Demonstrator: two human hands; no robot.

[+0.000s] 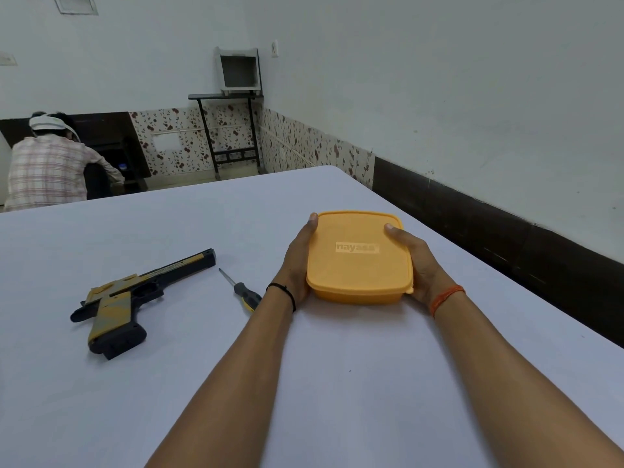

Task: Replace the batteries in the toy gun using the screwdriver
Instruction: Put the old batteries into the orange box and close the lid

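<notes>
Two bare forearms reach over the white table [101,400]. The left hand [297,265] and right hand [417,265] grip opposite sides of a closed yellow box [358,261]. Left of it lies the screwdriver [241,292], and further left the toy gun [135,298] on its side.

Soft, even indoor light, fairly bright; faint shadows hug objects on the surface [371,383]. No glare. Wide-angle bending toward 3 and 9 o'clock; slight overall softness.
</notes>
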